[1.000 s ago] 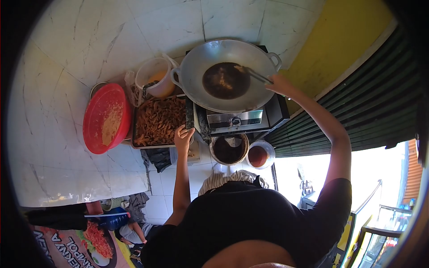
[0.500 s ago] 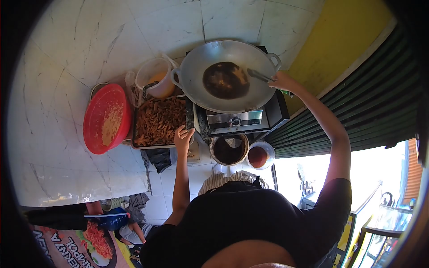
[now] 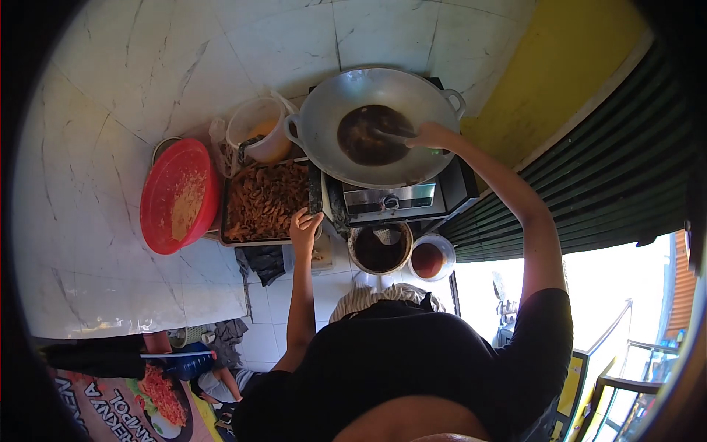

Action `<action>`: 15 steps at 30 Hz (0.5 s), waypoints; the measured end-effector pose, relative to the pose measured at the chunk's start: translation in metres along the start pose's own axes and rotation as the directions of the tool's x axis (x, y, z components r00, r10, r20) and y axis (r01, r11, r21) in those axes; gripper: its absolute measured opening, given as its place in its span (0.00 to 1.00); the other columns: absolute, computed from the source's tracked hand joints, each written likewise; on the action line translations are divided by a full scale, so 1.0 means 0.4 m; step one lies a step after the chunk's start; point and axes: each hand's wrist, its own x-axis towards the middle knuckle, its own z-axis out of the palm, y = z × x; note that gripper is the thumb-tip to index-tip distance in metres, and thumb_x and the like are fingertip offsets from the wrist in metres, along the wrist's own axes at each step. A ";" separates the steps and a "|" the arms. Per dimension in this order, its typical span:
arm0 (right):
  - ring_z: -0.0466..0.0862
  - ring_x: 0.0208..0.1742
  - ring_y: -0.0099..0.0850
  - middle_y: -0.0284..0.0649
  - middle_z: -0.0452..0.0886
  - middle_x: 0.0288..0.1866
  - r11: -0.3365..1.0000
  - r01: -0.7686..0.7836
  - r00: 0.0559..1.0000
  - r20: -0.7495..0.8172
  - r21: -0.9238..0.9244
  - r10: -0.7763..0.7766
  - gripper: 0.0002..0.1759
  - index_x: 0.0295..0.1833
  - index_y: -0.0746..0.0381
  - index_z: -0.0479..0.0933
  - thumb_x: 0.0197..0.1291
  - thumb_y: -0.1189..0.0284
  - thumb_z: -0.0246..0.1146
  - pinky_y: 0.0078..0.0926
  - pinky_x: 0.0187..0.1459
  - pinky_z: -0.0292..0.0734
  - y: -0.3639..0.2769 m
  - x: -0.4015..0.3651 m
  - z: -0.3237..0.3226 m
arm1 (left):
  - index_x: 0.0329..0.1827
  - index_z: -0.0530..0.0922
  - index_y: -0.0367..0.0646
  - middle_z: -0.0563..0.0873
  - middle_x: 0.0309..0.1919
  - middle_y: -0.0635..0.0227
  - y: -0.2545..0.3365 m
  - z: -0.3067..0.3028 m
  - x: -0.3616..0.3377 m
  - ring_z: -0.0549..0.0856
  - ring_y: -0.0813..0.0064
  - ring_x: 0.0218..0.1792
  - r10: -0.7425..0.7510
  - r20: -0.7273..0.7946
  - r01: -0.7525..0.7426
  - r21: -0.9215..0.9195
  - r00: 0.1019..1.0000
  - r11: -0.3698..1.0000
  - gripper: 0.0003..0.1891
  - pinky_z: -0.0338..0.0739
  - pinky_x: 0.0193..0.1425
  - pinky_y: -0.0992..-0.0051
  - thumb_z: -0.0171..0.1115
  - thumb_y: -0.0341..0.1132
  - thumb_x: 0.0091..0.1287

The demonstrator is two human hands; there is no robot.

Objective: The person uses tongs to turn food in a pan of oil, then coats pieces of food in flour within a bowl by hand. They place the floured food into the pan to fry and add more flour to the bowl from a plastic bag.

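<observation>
A wide metal wok (image 3: 324,110) with two loop handles holds a pool of dark oil (image 3: 361,151). My right hand (image 3: 434,138) is over the wok's right side, closed around metal tongs (image 3: 394,135) whose far end reaches into the oil; blur hides their tip. My left hand (image 3: 303,225) has its fingers curled at the near right corner of a metal tray (image 3: 254,242) and seems to grip the rim. Browned fried pieces (image 3: 265,199) fill that tray.
The wok sits on a stove (image 3: 390,197). Left stand a red basin (image 3: 158,199) with crumbs and a translucent bucket (image 3: 250,114) of yellowish liquid. Below the stove are a dark-filled pot (image 3: 379,247) and a bucket of reddish liquid (image 3: 427,259). Another person's arm (image 3: 228,383) shows lower left.
My right hand has moved left and inward from the wok's right rim, bringing the tongs into the oil. My left hand remains at the tray's corner.
</observation>
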 end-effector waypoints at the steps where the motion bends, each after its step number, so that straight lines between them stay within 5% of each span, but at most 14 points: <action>1: 0.76 0.21 0.41 0.50 0.75 0.18 0.999 0.036 0.999 0.009 0.027 -0.036 0.26 0.26 0.69 0.77 0.40 0.53 0.60 0.35 0.27 0.68 -0.008 0.003 0.004 | 0.50 0.69 0.36 0.75 0.40 0.58 0.004 0.000 -0.002 0.76 0.71 0.43 0.000 -0.004 0.000 0.001 1.000 1.000 0.31 0.71 0.46 0.75 0.72 0.37 0.44; 13: 0.77 0.23 0.38 0.48 0.76 0.19 0.992 0.110 0.992 0.056 0.057 -0.113 0.25 0.23 0.70 0.75 0.34 0.54 0.64 0.32 0.26 0.70 -0.067 -0.040 -0.040 | 0.50 0.68 0.37 0.74 0.41 0.57 0.023 0.007 -0.017 0.76 0.70 0.44 -0.035 -0.011 0.035 -0.005 0.999 0.999 0.30 0.71 0.46 0.74 0.71 0.37 0.45; 15: 0.78 0.24 0.38 0.49 0.76 0.20 0.994 0.104 0.993 0.055 0.018 -0.105 0.25 0.23 0.70 0.75 0.34 0.54 0.64 0.32 0.27 0.71 -0.057 -0.034 -0.021 | 0.49 0.69 0.37 0.75 0.42 0.52 0.018 0.007 -0.017 0.77 0.63 0.44 0.011 -0.013 -0.011 0.003 1.000 1.000 0.32 0.72 0.46 0.71 0.71 0.44 0.43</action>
